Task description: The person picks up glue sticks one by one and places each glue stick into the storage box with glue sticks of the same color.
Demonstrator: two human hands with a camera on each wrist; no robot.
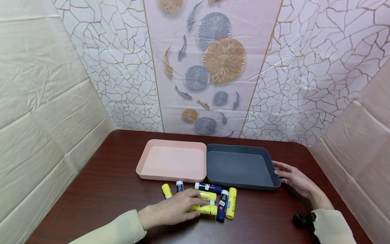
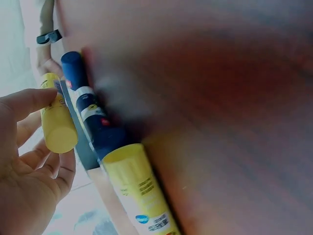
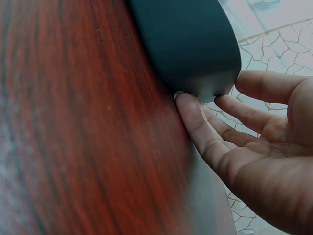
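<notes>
My left hand (image 1: 178, 207) is among the glue sticks in front of the trays. Between its thumb and fingers it pinches a yellow glue stick (image 2: 59, 127), seen end-on in the left wrist view. Close by lie a blue glue stick with a white cap (image 1: 222, 206), another yellow glue stick (image 1: 231, 203) and a blue one (image 1: 210, 187) along the tray edge. The hand partly covers several others. At the far right, my right hand (image 1: 294, 179) touches the outer corner of the dark grey tray (image 1: 240, 167) with extended fingers, the thumb low beside the tabletop.
A pink tray (image 1: 175, 159) stands left of the grey one, their sides meeting. Left of my hand are a yellow glue stick (image 1: 166, 191) and a white-capped blue one (image 1: 179, 186). Patterned cloth (image 1: 198, 101) hangs behind the dark wooden table (image 1: 100, 189), with pale cloth at both sides.
</notes>
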